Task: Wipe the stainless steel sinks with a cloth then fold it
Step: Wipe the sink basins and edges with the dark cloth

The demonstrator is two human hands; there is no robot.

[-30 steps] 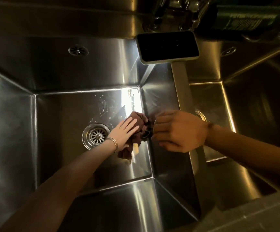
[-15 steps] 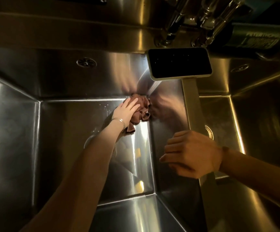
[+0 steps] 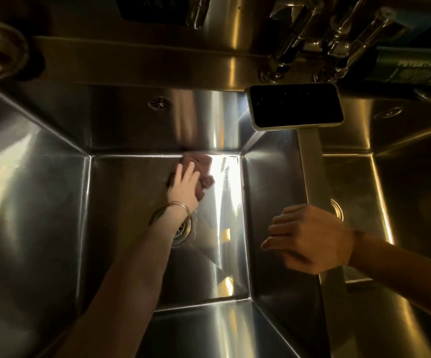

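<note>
A crumpled reddish-brown cloth lies on the floor of the left stainless steel sink, against its back edge. My left hand presses flat on the cloth with straight fingers; a thin bangle circles the wrist. The drain shows partly under my left forearm. My right hand hovers over the divider between the two sinks, fingers loosely curled and holding nothing. The right sink lies beyond it, dim, with its drain partly hidden.
A dark phone rests on the back end of the divider. Chrome tap fittings rise behind it. A dark green bottle lies at the back right. A round metal object sits at the far left ledge.
My left hand has slid the cloth leftward along the back edge of the sink floor, away from the right corner. My right hand has drawn back towards me above the divider.
</note>
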